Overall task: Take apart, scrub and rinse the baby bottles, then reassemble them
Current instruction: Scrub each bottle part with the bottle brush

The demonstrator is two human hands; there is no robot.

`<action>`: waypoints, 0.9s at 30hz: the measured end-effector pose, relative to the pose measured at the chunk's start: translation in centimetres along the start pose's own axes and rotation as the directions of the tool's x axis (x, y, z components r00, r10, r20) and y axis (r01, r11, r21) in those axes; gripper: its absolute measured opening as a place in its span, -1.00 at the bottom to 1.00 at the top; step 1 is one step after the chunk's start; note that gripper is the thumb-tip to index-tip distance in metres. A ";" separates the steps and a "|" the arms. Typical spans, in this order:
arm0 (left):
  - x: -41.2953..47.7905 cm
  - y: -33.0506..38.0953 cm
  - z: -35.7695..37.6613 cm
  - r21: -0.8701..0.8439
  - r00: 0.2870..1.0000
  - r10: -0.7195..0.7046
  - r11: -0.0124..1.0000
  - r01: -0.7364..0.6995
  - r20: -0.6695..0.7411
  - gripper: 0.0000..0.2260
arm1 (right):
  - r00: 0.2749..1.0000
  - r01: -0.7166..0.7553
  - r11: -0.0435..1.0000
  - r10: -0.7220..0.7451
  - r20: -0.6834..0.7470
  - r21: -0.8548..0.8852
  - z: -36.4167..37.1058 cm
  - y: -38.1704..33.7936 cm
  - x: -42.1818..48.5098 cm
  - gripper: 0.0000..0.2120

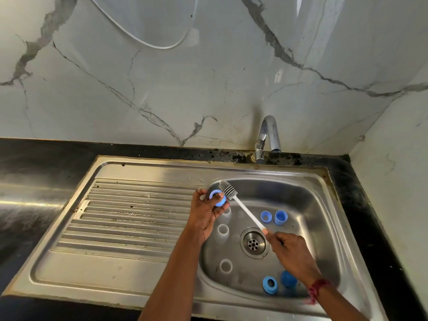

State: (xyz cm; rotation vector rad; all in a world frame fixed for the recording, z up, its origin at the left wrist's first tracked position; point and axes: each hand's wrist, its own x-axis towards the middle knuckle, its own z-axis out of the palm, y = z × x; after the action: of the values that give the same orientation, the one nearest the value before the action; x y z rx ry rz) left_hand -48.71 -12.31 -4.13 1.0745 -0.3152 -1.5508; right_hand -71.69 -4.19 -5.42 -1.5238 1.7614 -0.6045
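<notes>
The one sink [143, 281] holds three clear bottles [222, 231] standing upright and four loose blue parts, two rings [269, 284] and two caps [280, 217]. A third ring is gripped by the left hand [205, 214], making five blue parts, and the right hand [291, 251] holds the one brush [228, 191]. There is one tap [268, 135], one drain [253, 243], and perhaps one faint clear piece [240, 214] toward the basin's far edge, too blurred to name.
</notes>
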 end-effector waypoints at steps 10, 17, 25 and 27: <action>-0.2 -0.9 1.4 -0.330 0.982 -0.178 0.925 0.189 0.064 -0.82 | 0.999 0.006 0.996 -0.008 -0.032 -0.086 0.2 0.6 -0.6 -0.42; 0.8 -1.4 1.9 -0.423 0.979 -0.204 0.886 0.192 0.018 -0.68 | 0.990 0.092 0.962 -0.117 -0.082 -0.258 -0.8 0.2 -1.3 -0.46; 1.6 -1.6 1.9 -0.369 0.987 -0.073 0.929 0.014 -0.146 -0.40 | 0.990 0.110 0.931 -0.133 -0.041 -0.349 -0.8 1.1 -1.9 -0.48; 1.8 -1.8 1.8 -0.316 0.983 -0.049 0.949 -0.009 -0.175 -0.44 | 0.991 0.096 0.930 -0.122 -0.052 -0.354 -0.9 0.5 -1.9 -0.49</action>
State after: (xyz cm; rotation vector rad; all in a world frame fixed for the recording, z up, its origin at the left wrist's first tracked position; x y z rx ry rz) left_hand -51.11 -13.96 -5.24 0.9573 0.0696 -1.4493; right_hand -72.63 -2.29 -4.86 -1.8731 1.9263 -0.4171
